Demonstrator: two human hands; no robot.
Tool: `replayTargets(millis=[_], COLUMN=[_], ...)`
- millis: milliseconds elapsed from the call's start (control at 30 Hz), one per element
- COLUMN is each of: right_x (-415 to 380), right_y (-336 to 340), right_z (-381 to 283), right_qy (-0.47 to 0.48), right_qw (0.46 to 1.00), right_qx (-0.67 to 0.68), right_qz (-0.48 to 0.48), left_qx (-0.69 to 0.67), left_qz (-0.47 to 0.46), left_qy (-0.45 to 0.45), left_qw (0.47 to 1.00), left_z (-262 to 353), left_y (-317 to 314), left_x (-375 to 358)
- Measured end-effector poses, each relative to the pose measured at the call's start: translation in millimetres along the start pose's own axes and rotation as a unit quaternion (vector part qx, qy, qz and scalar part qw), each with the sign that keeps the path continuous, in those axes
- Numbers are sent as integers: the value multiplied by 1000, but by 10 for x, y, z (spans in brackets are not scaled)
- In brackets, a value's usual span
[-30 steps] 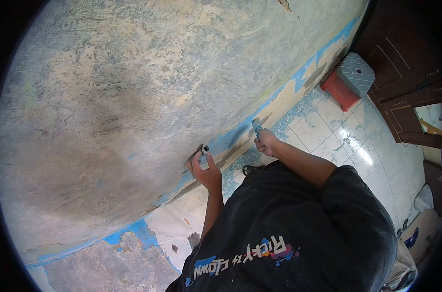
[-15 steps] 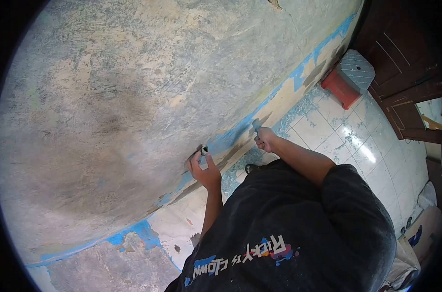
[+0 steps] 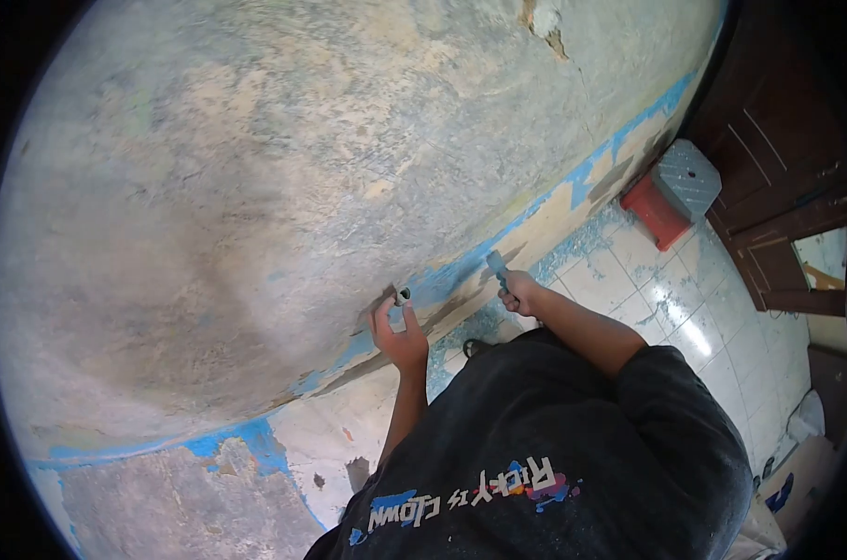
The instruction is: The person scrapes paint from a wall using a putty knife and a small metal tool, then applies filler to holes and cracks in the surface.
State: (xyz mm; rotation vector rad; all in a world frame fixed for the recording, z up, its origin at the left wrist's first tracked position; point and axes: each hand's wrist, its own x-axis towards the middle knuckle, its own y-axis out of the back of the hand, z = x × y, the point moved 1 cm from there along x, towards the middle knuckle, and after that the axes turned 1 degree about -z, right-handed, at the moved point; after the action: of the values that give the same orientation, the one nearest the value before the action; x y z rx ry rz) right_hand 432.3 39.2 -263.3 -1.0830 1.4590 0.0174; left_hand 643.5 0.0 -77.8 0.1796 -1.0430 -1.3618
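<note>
Right hand (image 3: 522, 294) is clenched around the handle of the scraper (image 3: 498, 268), its blade end pointing away from the body, at the blue strip (image 3: 528, 217) low on the wall (image 3: 302, 177). Left hand (image 3: 402, 342) is half curled, thumb and fingers about a small, hollow ring (image 3: 403, 296) by the wall; whether it grips the ring or only touches it, I cannot tell, nor whether the ring is fixed to the wall. The scraper lies to the right of the left hand and well apart from the ring.

Above and to the left of the hands, the wall is grey and beige, patchy and scuffed, and a broken patch (image 3: 546, 30) shows well beyond the right hand. Blue paint runs along the wall's lower edge on both sides of the hands.

Past the right hand, the tiled floor (image 3: 629, 271) is strewn with bluish flakes (image 3: 591, 241). Farther out on that side, a red stool (image 3: 659, 213) with a grey top stands near the wall, just beside a dark brown cabinet (image 3: 769, 187).

Nearer the body than the hands, the dark shirt (image 3: 573, 420) carries writing, upside down in this view: "RICKY IS CLOWN", in pale letters over blue, pink and orange splashes. No other writing is readable.
</note>
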Motion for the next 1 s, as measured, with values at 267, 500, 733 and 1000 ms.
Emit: replayTargets(millis=[267,500,733,1000], right_x=[-93,-646,-863,-1699], right_y=[770,959,640,-229], right_z=[-96,-26,-66,122], right_qy=[80,171,406,588], right_qw=[992,967,864,675], right_qx=[-50,-38,-151,-340], right_qz=[80,186,255,289], left_qx=[-62,-43,-78,-96], left_qz=[24,59,110,133], left_qy=[11,-49,-71,-68], left_qw=[998,996,988,984], left_z=[28,76,163,59], left_y=[6,237,640,1115], left_x=[-149,-27,119,-128])
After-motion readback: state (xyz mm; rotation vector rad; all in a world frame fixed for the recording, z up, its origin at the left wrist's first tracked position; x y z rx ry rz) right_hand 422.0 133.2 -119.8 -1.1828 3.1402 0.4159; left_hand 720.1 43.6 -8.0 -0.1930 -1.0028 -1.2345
